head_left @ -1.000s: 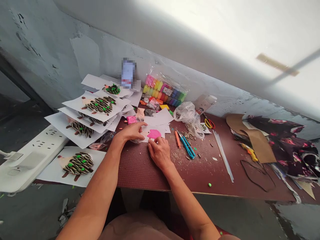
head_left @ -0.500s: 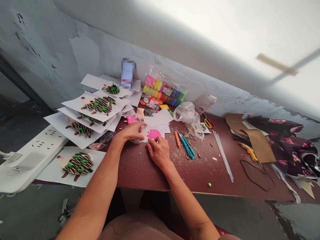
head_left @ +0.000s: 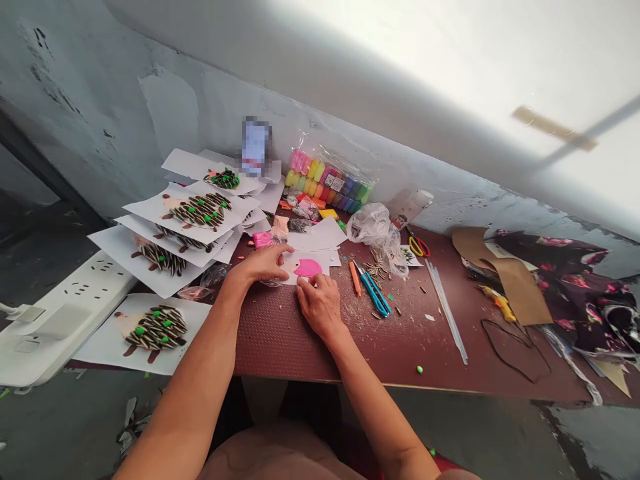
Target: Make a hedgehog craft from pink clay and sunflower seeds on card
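Note:
A bright pink clay shape (head_left: pixel 308 268) lies flat on a small white card (head_left: pixel 291 280), with a pale clay piece at its left end. My left hand (head_left: pixel 263 264) rests at the card's left side, thumb and forefinger apart, its other fingers partly hidden. At the near edge of the pink clay, my right hand (head_left: pixel 320 303) has its fingers curled and pressed together. Whatever may be between those fingertips is hidden. White paper sheets (head_left: pixel 323 233) lie just behind the card. A pink clay lump (head_left: pixel 262 239) sits beyond my left hand.
Stacked paper sheets bearing seed-covered hedgehogs (head_left: pixel 200 210) stand at left, near a white power strip (head_left: pixel 95 293). Rightward lie an orange pen (head_left: pixel 355 279), a blue cutter (head_left: pixel 374 293), loose seeds (head_left: pixel 375 272), clear sticks (head_left: pixel 447 313) and a yellow glue gun (head_left: pixel 499 303). Clay packs (head_left: pixel 330 180) lean behind.
My right hand has shifted very slightly to the right, off the lower edge of the pink clay. My left hand stays in place.

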Demonstrator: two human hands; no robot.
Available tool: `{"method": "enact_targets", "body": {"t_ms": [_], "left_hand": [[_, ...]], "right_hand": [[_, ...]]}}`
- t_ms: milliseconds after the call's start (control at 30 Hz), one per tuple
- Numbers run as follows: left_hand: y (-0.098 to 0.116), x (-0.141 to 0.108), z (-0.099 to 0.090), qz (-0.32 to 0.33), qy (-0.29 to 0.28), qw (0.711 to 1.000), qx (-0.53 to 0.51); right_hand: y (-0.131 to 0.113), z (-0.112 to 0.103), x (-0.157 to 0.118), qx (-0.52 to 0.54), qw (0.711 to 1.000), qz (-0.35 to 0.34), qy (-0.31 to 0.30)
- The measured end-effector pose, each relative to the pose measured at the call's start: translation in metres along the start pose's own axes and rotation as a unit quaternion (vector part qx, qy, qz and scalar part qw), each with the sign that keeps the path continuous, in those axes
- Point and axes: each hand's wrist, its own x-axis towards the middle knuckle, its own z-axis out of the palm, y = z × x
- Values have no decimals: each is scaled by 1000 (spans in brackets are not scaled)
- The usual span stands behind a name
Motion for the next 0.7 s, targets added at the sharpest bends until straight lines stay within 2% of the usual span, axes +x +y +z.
{"method": "enact_targets", "body": {"t_ms": [100, 300, 467, 567, 700], "left_hand": [[-2, 1, 1, 3, 6, 1000, -7], [-9, 5, 5, 36, 33, 996, -78], [-2, 8, 3, 64, 150, 966, -202], [7, 7, 5, 95, 165, 946, -260], [20, 3, 9, 127, 118, 929, -328]], "right_hand": [[2, 3, 0, 30, 999, 8, 12], [14, 5, 3, 138, 984, 88, 70], [16, -1, 8, 233, 962, 113, 88], [9, -5, 12, 320, 935, 133, 81], [1, -2, 20, 431, 880, 197, 32]]}}
